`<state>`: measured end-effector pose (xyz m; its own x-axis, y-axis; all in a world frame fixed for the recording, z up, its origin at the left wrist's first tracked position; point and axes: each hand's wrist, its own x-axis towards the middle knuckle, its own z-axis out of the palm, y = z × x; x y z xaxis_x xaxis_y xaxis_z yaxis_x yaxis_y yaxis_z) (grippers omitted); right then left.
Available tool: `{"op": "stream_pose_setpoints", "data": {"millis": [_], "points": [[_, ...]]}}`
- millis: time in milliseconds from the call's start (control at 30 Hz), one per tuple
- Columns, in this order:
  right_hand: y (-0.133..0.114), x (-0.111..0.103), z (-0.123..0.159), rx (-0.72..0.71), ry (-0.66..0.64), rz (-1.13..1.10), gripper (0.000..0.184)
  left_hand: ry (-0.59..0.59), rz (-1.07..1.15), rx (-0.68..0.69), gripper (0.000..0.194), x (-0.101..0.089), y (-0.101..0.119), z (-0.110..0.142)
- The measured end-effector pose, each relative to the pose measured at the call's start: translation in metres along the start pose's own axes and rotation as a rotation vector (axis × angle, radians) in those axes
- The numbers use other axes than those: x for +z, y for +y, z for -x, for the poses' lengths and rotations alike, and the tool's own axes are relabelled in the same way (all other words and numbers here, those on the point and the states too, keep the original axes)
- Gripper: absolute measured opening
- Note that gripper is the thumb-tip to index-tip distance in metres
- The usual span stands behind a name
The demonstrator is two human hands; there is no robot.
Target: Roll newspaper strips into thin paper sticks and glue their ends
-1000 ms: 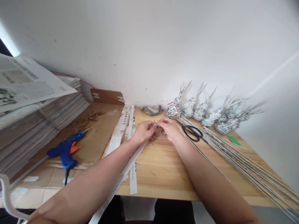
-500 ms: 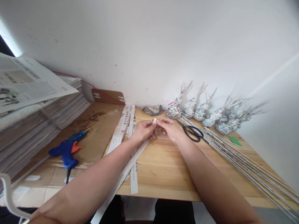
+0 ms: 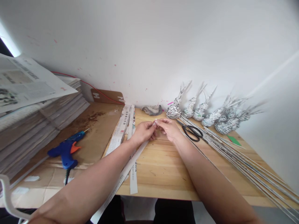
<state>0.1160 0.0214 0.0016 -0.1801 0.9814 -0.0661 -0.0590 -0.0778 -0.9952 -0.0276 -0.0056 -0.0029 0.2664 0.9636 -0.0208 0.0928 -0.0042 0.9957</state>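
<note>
My left hand (image 3: 145, 132) and my right hand (image 3: 168, 127) meet over the middle of the wooden table, fingertips pinched together. Between them is the end of a long newspaper strip (image 3: 130, 166), which runs down under my left forearm and off the table's front edge. Only a small white tip shows at the fingers. Under that forearm lie more newspaper strips (image 3: 121, 129). Just right of my right hand are black-handled scissors (image 3: 192, 132), lying on the table beside a bundle of thin rolled paper sticks (image 3: 235, 158).
Several woven paper figures (image 3: 174, 111) line the wall at the back right. A grey cloth (image 3: 151, 109) lies at the back. On cardboard (image 3: 102, 124) to the left is a blue glue gun (image 3: 67, 149), beside a tall newspaper stack (image 3: 46, 124). A green scrap (image 3: 234, 141) lies right.
The white strip end that stood up between my fingertips is now smaller and mostly covered by them. Both hands stay in nearly the same place.
</note>
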Motion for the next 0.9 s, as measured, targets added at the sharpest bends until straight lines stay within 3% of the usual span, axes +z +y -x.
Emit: {"op": "stream_pose_setpoints", "data": {"millis": [300, 700, 900], "points": [[-0.001, 0.004, 0.000, 0.002, 0.041, -0.008, 0.035, 0.014, -0.158, 0.139, 0.034, -0.001, -0.011, -0.002], [0.002, -0.002, 0.000, 0.004, -0.104, 0.007, 0.036, -0.028, -0.020, -0.002, 0.030, 0.001, -0.002, -0.001], [0.002, 0.001, -0.001, 0.026, 0.004, -0.034, 0.030, -0.051, -0.011, 0.018, 0.032, 0.001, -0.003, 0.000]]}}
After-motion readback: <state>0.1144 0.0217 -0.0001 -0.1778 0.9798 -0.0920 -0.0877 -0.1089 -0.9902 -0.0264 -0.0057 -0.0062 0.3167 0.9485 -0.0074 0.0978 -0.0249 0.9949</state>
